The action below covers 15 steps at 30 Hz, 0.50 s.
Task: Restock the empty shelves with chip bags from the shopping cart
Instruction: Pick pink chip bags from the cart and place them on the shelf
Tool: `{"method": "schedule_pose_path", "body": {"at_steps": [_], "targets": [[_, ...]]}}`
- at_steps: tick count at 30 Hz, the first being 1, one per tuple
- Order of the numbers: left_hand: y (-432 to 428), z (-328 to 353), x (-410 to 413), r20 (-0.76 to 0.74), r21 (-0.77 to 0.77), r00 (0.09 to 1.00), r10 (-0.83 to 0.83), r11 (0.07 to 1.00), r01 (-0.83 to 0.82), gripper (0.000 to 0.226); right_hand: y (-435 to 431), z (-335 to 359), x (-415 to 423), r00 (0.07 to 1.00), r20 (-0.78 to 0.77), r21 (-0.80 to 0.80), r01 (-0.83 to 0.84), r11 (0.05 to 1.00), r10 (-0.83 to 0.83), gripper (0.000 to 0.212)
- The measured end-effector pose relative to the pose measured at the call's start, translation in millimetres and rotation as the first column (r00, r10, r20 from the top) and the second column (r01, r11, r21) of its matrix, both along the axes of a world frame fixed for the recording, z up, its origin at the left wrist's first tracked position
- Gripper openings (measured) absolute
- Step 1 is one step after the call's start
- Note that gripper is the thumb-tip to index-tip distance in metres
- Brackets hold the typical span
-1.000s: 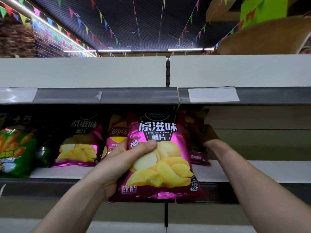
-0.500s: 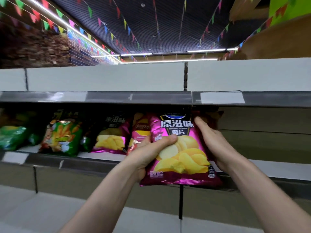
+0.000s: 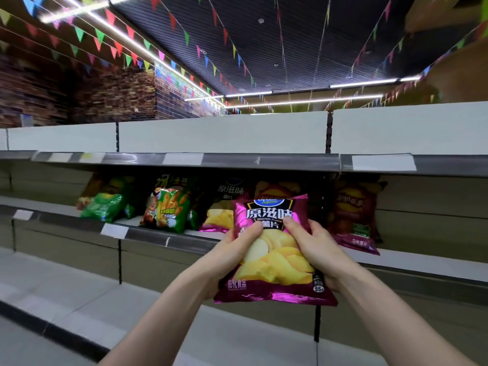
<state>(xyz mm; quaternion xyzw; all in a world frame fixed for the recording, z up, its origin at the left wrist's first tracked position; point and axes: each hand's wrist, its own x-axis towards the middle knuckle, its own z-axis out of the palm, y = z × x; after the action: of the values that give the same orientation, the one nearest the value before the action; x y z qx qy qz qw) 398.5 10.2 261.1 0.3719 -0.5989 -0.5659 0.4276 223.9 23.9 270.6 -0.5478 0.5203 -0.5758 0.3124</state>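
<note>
A magenta chip bag with yellow chips printed on it is held upright in front of the middle shelf. My left hand grips its left side, thumb across the front. My right hand grips its right side the same way. Behind it on the shelf stand a matching magenta bag, a Lay's bag mostly hidden, and a dark red bag to the right. Further left stand a green and orange bag and a green bag.
The shelf above overhangs the bags with a grey price rail. A lower shelf runs below. The middle shelf's right stretch holds no bags. A black upright divides the shelf sections.
The view has swung left and pulled back. My right hand has come off the dark red bag and closed on the magenta bag's right side. The bag sits lower, away from the shelf.
</note>
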Motion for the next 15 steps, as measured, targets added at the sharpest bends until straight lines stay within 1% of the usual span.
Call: {"method": "schedule_pose_path", "body": {"at_steps": [1,4,5,6,7,8,9,10,11,12,13,15], "targets": [[-1,0,8,0.003,-0.018,1.0,0.029,0.999,-0.029,0.061,-2,0,6,1.0,-0.001,0.007,-0.004,1.0,0.004,0.046],[-10,-1,31,-0.011,-0.068,0.991,0.137,0.988,-0.137,0.08,-7,5,30,0.999,-0.053,0.032,-0.005,0.999,0.006,0.064],[-14,-1,37,-0.021,-0.073,0.986,0.164,0.984,-0.165,0.075,-10,6,38,0.998,-0.062,0.031,-0.022,0.999,0.024,0.072],[-20,1,45,-0.023,-0.08,0.981,0.19,0.978,-0.192,0.062,-13,6,46,0.997,-0.068,0.033,-0.045,0.998,0.047,0.082],[-28,3,52,-0.011,-0.076,0.977,0.211,0.974,-0.211,0.051,-18,6,53,0.994,-0.08,0.036,-0.067,0.997,0.07,0.086],[-34,6,59,0.022,-0.074,0.976,0.217,0.974,-0.215,0.052,-21,8,62,0.991,-0.108,0.045,-0.077,0.996,0.081,0.084],[-43,10,67,0.064,-0.081,0.976,0.207,0.976,-0.202,0.067,-28,8,70,0.988,-0.13,0.059,-0.075,0.995,0.082,0.086],[-56,12,74,0.102,-0.091,0.975,0.197,0.978,-0.188,0.089,-36,9,77,0.986,-0.155,0.069,-0.051,0.996,0.061,0.092],[-70,13,81,0.131,-0.097,0.973,0.188,0.98,-0.176,0.105,-43,10,85,0.985,-0.163,0.068,-0.041,0.997,0.052,0.102],[-81,16,87,0.147,-0.114,0.973,0.177,0.98,-0.161,0.11,-52,11,93,0.985,-0.167,0.07,-0.023,0.997,0.035,0.112],[-88,21,92,0.169,-0.138,0.97,0.172,0.979,-0.149,0.106,-62,11,101,0.986,-0.166,0.068,-0.001,0.998,0.013,0.119],[-96,34,99,0.182,-0.203,0.967,0.178,0.969,-0.14,0.085,-78,14,114,0.989,-0.145,0.07,0.054,0.996,-0.044,0.119]]}}
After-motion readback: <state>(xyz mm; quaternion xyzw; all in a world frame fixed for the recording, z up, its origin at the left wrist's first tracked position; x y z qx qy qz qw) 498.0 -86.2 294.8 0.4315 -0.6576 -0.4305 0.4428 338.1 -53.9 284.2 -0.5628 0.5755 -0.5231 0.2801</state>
